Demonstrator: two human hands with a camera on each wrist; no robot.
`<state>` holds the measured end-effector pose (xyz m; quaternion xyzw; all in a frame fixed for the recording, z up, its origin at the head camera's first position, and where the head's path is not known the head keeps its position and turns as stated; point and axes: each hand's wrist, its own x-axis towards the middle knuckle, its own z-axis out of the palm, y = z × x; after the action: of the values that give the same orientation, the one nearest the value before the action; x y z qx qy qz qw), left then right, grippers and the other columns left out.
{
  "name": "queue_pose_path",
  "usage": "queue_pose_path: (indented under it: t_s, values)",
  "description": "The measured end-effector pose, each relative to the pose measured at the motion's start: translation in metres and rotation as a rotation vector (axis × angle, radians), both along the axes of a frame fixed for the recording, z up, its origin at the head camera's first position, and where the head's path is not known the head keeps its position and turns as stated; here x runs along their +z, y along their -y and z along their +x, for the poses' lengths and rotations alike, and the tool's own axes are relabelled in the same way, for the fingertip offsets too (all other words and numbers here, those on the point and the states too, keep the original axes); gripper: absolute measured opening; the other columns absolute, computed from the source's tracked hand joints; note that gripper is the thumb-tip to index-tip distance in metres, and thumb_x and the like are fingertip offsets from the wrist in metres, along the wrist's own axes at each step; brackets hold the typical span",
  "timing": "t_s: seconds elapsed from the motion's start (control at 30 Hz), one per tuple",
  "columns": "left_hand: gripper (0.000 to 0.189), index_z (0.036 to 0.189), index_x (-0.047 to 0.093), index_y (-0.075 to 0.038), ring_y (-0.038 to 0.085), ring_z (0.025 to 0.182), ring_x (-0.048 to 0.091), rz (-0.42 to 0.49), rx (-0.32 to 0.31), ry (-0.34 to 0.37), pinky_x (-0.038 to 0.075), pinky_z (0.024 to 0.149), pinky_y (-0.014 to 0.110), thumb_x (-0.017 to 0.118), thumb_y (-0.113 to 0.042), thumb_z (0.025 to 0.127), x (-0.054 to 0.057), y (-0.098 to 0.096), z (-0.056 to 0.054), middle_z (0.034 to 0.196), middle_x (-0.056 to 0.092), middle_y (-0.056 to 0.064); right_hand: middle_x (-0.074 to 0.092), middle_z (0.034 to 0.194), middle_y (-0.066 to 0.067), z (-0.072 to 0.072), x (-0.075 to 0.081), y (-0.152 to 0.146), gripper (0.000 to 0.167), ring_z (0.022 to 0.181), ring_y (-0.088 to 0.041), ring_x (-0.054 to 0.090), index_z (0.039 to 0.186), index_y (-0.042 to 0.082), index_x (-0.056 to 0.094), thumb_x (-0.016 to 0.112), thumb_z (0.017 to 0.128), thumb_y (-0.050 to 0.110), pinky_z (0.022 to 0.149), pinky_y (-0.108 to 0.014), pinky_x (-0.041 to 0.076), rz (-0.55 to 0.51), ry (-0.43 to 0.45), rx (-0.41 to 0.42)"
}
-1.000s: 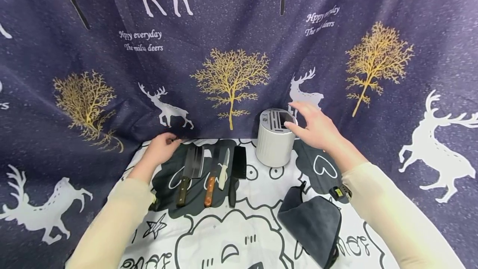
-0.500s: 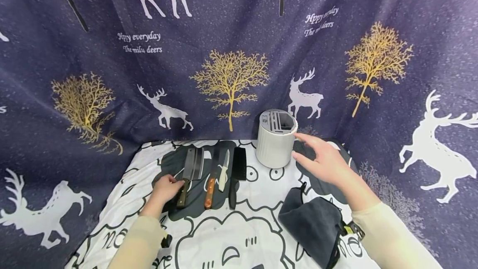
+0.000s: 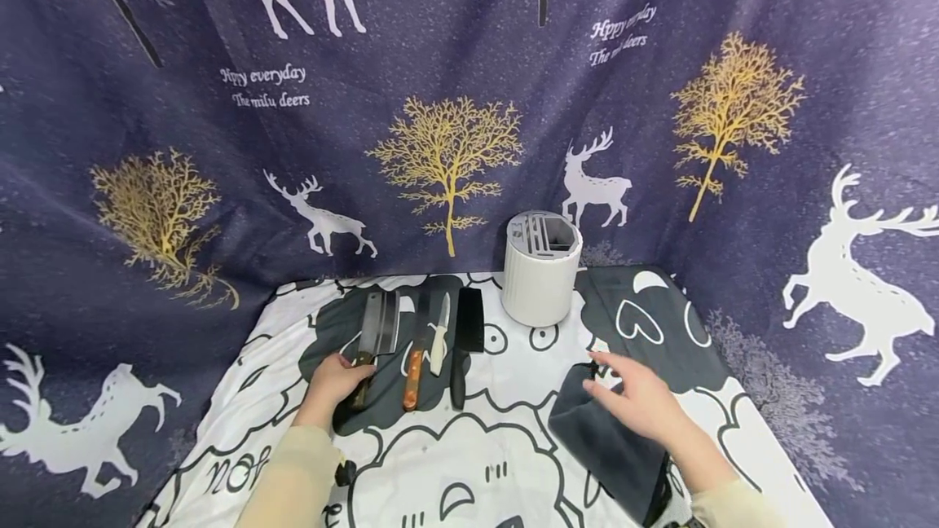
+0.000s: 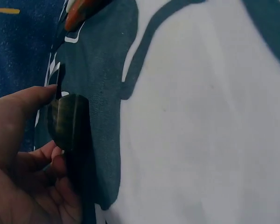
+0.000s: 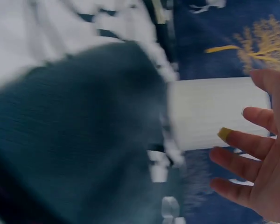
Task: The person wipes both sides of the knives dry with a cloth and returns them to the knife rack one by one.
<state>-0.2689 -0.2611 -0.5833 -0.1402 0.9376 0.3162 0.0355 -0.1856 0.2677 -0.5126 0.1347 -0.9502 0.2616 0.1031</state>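
Note:
My left hand (image 3: 330, 389) holds the dark wooden handle of a cleaver (image 3: 380, 323), which lies at the left of a row of knives. In the left wrist view the thumb and fingers are on opposite sides of the cleaver's handle (image 4: 73, 122). My right hand (image 3: 641, 402), fingers spread and holding nothing, is over a folded dark grey cloth (image 3: 605, 451); whether it touches the cloth I cannot tell. Right of the cleaver lie a knife with an orange-brown handle (image 3: 412, 381), a small white-handled knife (image 3: 439, 345) and a black-bladed knife (image 3: 469, 324).
A white ribbed round knife block (image 3: 539, 292) with a slotted grey top stands at the back, right of the knives. The patterned cloth (image 3: 506, 430) covers the table. A dark blue deer-print curtain (image 3: 469, 39) hangs behind and at both sides.
My left hand has come forward from the table's back left to the cleaver's handle and grips it. My right hand has moved from beside the knife block down over the grey cloth.

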Motion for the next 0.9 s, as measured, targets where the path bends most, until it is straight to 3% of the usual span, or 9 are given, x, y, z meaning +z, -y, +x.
queue_pose_path:
  t_s: [0.13, 0.3, 0.4, 0.5, 0.63, 0.73, 0.9]
  values:
    - [0.048, 0.089, 0.061, -0.002, 0.031, 0.077, 0.060, -0.030, -0.025, 0.010, 0.049, 0.068, 0.041, 0.078, -0.047, 0.082, 0.000, -0.003, -0.007, 0.087, 0.064, 0.016, 0.065, 0.139, -0.016, 0.012, -0.031, 0.001, 0.063, 0.123, -0.044, 0.064, 0.135, 0.015, 0.066, 0.075, 0.088, 0.055, 0.096, -0.065, 0.052, 0.087, 0.034, -0.033]
    - [0.050, 0.094, 0.068, 0.002, 0.033, 0.078, 0.064, -0.072, -0.067, 0.028, 0.054, 0.072, 0.048, 0.076, -0.047, 0.084, 0.001, -0.003, -0.009, 0.092, 0.069, 0.020, 0.052, 0.151, -0.024, 0.026, -0.057, 0.003, 0.090, 0.128, -0.053, 0.056, 0.141, 0.017, 0.062, 0.076, 0.073, 0.074, 0.091, -0.077, 0.047, 0.173, 0.206, -0.094]
    - [0.050, 0.093, 0.069, 0.004, 0.033, 0.076, 0.064, -0.070, -0.077, 0.042, 0.054, 0.071, 0.049, 0.075, -0.045, 0.086, 0.001, -0.002, -0.006, 0.091, 0.069, 0.021, 0.048, 0.153, -0.025, 0.031, -0.067, 0.005, 0.099, 0.131, -0.055, 0.053, 0.144, 0.014, 0.059, 0.080, 0.069, 0.074, 0.094, -0.077, 0.046, 0.157, 0.275, -0.102]
    - [0.052, 0.095, 0.069, 0.006, 0.034, 0.077, 0.064, -0.063, -0.070, 0.048, 0.055, 0.072, 0.049, 0.074, -0.045, 0.086, 0.003, -0.002, -0.002, 0.091, 0.069, 0.024, 0.048, 0.154, -0.025, 0.033, -0.073, 0.007, 0.103, 0.133, -0.055, 0.052, 0.145, 0.012, 0.057, 0.084, 0.065, 0.072, 0.099, -0.075, 0.045, 0.130, 0.271, -0.109]
    - [0.056, 0.099, 0.067, 0.011, 0.036, 0.079, 0.065, -0.046, -0.062, 0.038, 0.056, 0.075, 0.051, 0.075, -0.043, 0.085, 0.005, -0.001, 0.002, 0.094, 0.068, 0.028, 0.046, 0.155, -0.026, 0.034, -0.078, 0.011, 0.109, 0.137, -0.057, 0.046, 0.147, 0.010, 0.055, 0.085, 0.061, 0.071, 0.101, -0.081, 0.038, 0.130, 0.283, -0.119]
    - [0.053, 0.095, 0.067, 0.010, 0.035, 0.077, 0.063, -0.033, -0.058, 0.034, 0.055, 0.073, 0.048, 0.074, -0.041, 0.084, 0.003, -0.001, 0.002, 0.092, 0.067, 0.027, 0.043, 0.157, -0.027, 0.035, -0.082, 0.013, 0.101, 0.140, -0.058, 0.042, 0.149, 0.010, 0.053, 0.084, 0.069, 0.063, 0.101, -0.085, 0.032, 0.141, 0.304, -0.133]
    - [0.048, 0.093, 0.066, 0.007, 0.032, 0.076, 0.062, -0.020, -0.054, 0.048, 0.054, 0.070, 0.043, 0.073, -0.039, 0.083, 0.000, 0.002, -0.002, 0.091, 0.067, 0.024, 0.043, 0.157, -0.028, 0.036, -0.084, 0.014, 0.066, 0.142, -0.056, 0.042, 0.147, 0.008, 0.055, 0.072, 0.087, 0.032, 0.102, -0.086, 0.031, 0.106, 0.292, -0.162]
